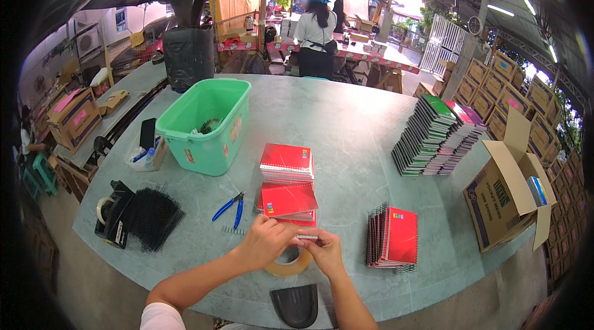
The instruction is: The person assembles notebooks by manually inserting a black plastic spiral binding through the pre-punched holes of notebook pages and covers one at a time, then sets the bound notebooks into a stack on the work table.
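Near the front of the table, my two hands are closed on a small red notebook (307,236), seen nearly edge-on with its white page edges showing. My left hand (267,242) has its fingers bent against the left side, and their tips are partly hidden. At the other end, my right hand (325,248) pinches it between thumb and fingers. Just beyond them lie two piles of red spiral notebooks (288,199). Under my wrists rests a roll of tan tape (298,266). Blue-handled cutting pliers (229,206) lie open to the left, beside a loose wire coil (234,230).
Left are a tape dispenser (112,215), black wire coils (154,218) and a green bin (207,138). Right are coil-bound red notebooks (401,236), tall notebook stacks (427,138) and an open carton (501,200). A dark curved piece (295,305) lies nearest me. Another person (317,33) stands behind.
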{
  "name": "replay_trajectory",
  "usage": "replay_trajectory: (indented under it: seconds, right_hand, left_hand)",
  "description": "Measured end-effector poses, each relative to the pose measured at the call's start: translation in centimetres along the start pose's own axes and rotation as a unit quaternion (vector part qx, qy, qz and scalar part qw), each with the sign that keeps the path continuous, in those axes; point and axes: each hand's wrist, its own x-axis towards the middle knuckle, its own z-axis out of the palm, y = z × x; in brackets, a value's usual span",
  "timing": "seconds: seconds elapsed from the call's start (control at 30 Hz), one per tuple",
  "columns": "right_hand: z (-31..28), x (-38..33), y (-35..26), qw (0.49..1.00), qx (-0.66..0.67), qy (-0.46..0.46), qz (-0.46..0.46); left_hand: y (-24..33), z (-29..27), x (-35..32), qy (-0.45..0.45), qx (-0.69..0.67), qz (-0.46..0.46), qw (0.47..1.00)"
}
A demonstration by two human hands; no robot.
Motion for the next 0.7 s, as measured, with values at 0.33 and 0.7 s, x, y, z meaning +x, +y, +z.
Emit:
replay_trajectory:
  seconds: [0.33,0.7]
  right_hand:
    - [1.3,-0.1,0.0,0.995,0.024,0.053,-0.078]
    - [1.0,-0.8,0.2,1.0,-0.023,0.013,-0.005]
  left_hand:
    - [0.2,0.1,0.9,-0.013,0.003,-0.021,1.0]
    - [0.7,-1.1,0.5,-0.027,0.018,-0.05,0.998]
